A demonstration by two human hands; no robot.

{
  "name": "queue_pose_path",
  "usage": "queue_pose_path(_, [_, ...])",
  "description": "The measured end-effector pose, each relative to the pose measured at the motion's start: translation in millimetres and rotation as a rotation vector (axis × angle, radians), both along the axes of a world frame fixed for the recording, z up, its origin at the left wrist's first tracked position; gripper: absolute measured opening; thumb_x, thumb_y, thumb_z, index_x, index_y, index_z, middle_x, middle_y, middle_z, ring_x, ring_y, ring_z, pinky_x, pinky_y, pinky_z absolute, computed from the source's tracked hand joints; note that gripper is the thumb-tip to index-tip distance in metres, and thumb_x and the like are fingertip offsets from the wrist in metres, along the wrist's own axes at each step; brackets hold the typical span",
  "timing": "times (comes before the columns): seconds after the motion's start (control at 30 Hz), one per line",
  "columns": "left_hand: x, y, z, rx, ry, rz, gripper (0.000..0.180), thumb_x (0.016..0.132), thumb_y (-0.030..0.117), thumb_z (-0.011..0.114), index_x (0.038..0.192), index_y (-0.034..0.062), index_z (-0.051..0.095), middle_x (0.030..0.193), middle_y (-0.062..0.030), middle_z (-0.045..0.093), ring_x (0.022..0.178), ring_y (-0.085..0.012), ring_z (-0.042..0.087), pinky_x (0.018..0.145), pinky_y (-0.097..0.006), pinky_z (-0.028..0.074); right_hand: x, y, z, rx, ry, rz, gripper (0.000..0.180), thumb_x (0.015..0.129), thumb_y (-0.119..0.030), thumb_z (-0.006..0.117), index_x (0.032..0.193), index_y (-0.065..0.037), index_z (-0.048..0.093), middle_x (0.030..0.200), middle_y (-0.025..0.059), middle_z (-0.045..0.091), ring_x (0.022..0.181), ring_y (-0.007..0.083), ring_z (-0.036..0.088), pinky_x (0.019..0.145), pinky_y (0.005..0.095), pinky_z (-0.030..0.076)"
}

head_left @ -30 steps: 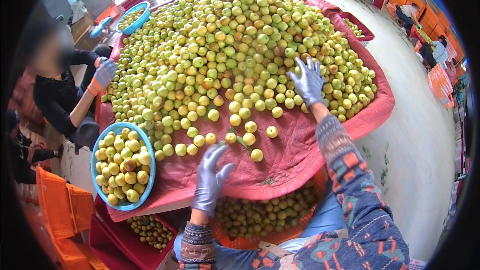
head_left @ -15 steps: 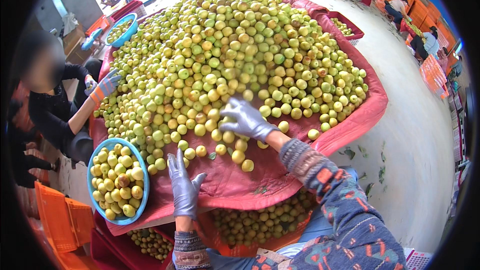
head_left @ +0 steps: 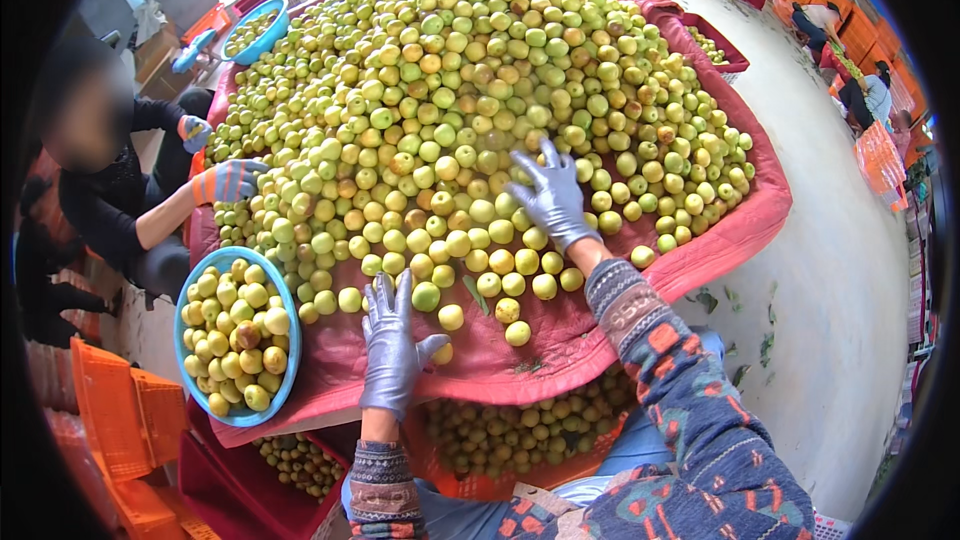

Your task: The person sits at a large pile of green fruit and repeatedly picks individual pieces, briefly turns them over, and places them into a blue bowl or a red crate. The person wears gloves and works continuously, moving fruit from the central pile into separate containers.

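A big heap of small round yellow-green fruits [head_left: 400,105], some with brown patches, covers the red padded cloth [head_left: 340,370]. My right hand [head_left: 553,198], in a grey glove, lies with spread fingers against the heap's near slope and grips none of the fruits. Near the cloth's front edge, my left hand [head_left: 392,350], gloved alike, has its fingers stretched out. Its fingertips are next to a few loose fruits, and one fruit is partly hidden beside its thumb. Left of it stands a blue basin [head_left: 294,340] full of the same fruits.
A co-worker's gloved hand [head_left: 228,181] touches the heap's left side. Below the cloth's front edge are an orange crate [head_left: 470,485] and a dark red crate [head_left: 225,485], both holding fruits. Orange crates [head_left: 110,410] stand at lower left. Another blue basin [head_left: 262,35] is at far left.
My right hand has moved right and farther up the heap, its fingers spreading. Several fruits have come down toward my left hand, which has shifted slightly right. The co-worker's hand has reached onto the heap.
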State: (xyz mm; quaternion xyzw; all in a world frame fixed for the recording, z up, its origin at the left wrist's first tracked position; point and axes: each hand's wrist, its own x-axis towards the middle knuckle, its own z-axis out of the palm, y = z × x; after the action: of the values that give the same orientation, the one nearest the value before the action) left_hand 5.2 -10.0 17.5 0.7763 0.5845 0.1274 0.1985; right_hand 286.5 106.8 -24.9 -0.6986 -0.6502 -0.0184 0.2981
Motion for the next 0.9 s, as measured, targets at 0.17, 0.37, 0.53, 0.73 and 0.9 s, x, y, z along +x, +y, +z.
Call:
queue_pose_path(0.17, [-7,3,-2,-0.008,-0.005,0.000,0.103,0.062,0.029,0.083,0.145,0.0124,0.025,0.149,-0.0274,0.019,0.137,-0.0463,0.017,0.104,-0.058,0.028,-58,-31,9,0.085,-0.039,0.312,0.045,0.074,-0.036,0.072,0.117,-0.024,0.061,0.128,0.0077,0.052,0.114,0.0430,0.043,0.093,0.0461,0.046])
queue_pose_path(0.37, [-27,1,4,0.019,0.064,0.017,0.101,0.058,0.027,0.084,0.142,0.0116,0.030,0.147,-0.0276,0.022,0.135,-0.0439,0.025,0.101,-0.050,0.037,-50,-86,40,-0.182,0.392,0.782,0.022,0.083,-0.024,0.066,0.104,-0.019,0.071,0.099,0.0058,0.068,0.113,0.0236,0.055,0.086,0.0338,0.050])
queue_pose_path(0.53, [-42,-1,12,-0.043,0.206,0.152,0.101,0.061,0.030,0.083,0.143,0.0130,0.027,0.145,-0.0280,0.025,0.130,-0.0414,0.035,0.095,-0.043,0.045,42,-88,46,-0.029,-0.133,0.069,0.037,0.085,-0.026,0.065,0.119,-0.011,0.062,0.121,0.0157,0.059,0.115,0.0349,0.051,0.096,0.0418,0.043])
queue_pose_path(0.73, [-42,-5,24,-0.073,0.310,0.210,0.096,0.060,0.034,0.083,0.139,0.0113,0.034,0.131,-0.0233,0.047,0.091,-0.0354,0.064,0.071,-0.042,0.054,29,-122,12,-0.196,-0.212,0.197,0.053,0.083,-0.034,0.065,0.132,-0.020,0.051,0.139,0.0139,0.044,0.131,0.0472,0.030,0.102,0.0512,0.036])
queue_pose_path(0.9, [-38,-2,22,-0.249,0.111,0.160,0.086,0.063,0.028,0.082,0.136,0.0110,0.041,0.112,-0.0206,0.060,0.092,-0.0358,0.063,0.073,-0.042,0.051,20,-149,17,-0.093,0.119,0.369,0.032,0.082,-0.016,0.064,0.114,-0.015,0.065,0.118,0.0059,0.062,0.119,0.0319,0.046,0.097,0.0437,0.043])
